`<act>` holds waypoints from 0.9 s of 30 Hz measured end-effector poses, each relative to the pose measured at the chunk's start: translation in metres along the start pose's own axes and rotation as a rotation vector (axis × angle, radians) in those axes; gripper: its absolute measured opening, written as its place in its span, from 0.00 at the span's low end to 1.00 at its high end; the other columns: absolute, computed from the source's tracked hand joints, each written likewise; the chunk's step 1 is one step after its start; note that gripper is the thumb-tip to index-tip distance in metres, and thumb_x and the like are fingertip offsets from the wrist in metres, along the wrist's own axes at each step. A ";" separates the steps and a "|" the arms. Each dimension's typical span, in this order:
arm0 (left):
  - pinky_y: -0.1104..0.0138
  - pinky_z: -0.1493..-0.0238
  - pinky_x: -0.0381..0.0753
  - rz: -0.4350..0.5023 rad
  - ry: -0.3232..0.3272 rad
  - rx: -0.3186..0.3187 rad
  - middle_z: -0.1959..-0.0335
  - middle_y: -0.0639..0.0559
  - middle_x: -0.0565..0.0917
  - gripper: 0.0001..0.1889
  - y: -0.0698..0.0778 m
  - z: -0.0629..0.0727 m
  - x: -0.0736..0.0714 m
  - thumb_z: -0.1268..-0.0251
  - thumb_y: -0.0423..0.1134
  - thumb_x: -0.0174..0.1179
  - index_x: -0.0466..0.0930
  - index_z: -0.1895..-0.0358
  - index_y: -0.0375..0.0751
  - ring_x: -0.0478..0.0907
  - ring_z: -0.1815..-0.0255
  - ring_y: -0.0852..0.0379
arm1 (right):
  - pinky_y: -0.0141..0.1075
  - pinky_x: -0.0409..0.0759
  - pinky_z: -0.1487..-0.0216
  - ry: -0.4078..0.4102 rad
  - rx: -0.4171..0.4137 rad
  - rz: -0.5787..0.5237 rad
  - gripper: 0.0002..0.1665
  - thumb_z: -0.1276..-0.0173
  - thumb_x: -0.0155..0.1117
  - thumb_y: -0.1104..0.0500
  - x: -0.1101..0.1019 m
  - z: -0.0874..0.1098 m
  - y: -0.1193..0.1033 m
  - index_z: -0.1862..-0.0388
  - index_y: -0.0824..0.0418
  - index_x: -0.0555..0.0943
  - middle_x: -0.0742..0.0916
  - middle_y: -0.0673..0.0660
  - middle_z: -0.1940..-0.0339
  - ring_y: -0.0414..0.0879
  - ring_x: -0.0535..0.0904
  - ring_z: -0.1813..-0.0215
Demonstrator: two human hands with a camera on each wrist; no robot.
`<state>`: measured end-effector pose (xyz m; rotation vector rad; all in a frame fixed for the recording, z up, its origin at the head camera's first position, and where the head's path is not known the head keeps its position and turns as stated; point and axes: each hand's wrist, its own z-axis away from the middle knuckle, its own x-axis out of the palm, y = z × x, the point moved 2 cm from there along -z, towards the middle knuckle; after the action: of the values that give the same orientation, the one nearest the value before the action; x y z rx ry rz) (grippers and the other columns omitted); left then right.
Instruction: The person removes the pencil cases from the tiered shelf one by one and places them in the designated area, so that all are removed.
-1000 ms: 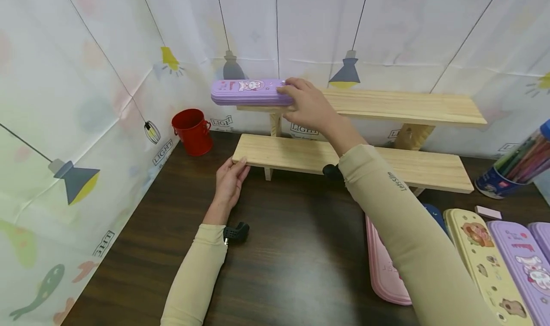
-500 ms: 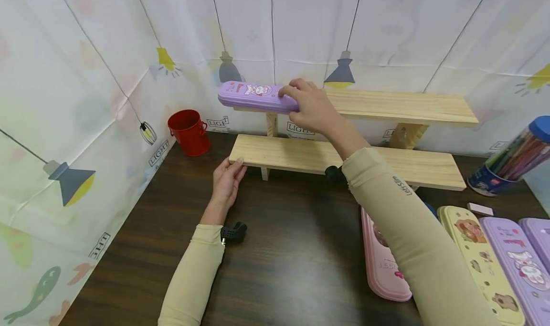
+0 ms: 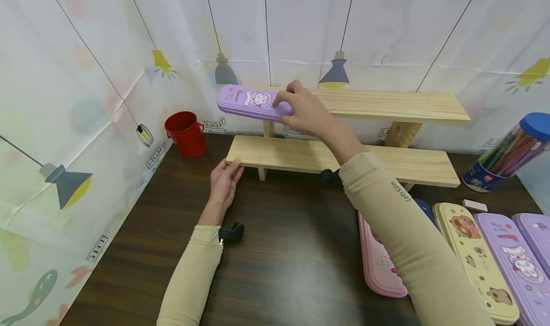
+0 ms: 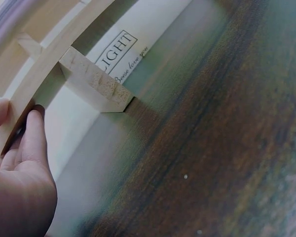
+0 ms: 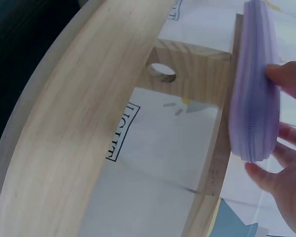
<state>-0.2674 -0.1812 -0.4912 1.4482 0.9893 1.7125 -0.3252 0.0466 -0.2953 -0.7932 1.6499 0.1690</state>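
A purple pencil case point(image 3: 251, 101) with a cartoon rabbit on its lid is in my right hand point(image 3: 307, 110), which grips its right end. It is over the left end of the wooden rack's upper board point(image 3: 386, 104), tilted, its left end jutting past the board. In the right wrist view the pencil case point(image 5: 254, 98) lies along the board's edge; I cannot tell whether it bears on the wood. My left hand point(image 3: 223, 184) holds the left corner of the lower board point(image 3: 399, 161), thumb on top and fingers beneath, as the left wrist view shows.
A red bucket point(image 3: 185, 134) stands left of the rack. At right are a tub of coloured pens point(image 3: 507, 152) and a small pale pink block point(image 3: 474, 205). Pink point(image 3: 380, 264), yellow point(image 3: 474, 264) and more purple cases point(image 3: 513, 264) lie at the table's right.
My right hand has turned the purple pencil case, so its right end now sits lower and more of its lid faces me. The left hand keeps its hold; the view has shifted slightly.
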 end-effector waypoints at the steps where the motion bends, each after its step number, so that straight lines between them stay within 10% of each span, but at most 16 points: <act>1: 0.70 0.36 0.78 0.000 0.000 0.001 0.30 0.40 0.72 0.27 0.000 0.000 0.000 0.28 0.35 0.58 0.65 0.28 0.36 0.74 0.31 0.53 | 0.52 0.76 0.41 0.002 -0.008 0.000 0.22 0.37 0.64 0.56 0.000 0.001 0.000 0.43 0.52 0.80 0.73 0.64 0.38 0.58 0.73 0.44; 27: 0.69 0.35 0.78 0.002 0.007 -0.011 0.30 0.40 0.72 0.27 0.002 -0.004 0.000 0.26 0.34 0.57 0.64 0.28 0.36 0.74 0.32 0.54 | 0.45 0.81 0.63 0.071 -0.011 0.127 0.36 0.45 0.68 0.53 0.025 0.032 -0.002 0.34 0.43 0.76 0.79 0.59 0.48 0.52 0.77 0.57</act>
<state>-0.2718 -0.1825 -0.4901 1.4374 0.9805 1.7226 -0.2981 0.0519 -0.3253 -0.7102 1.7692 0.2419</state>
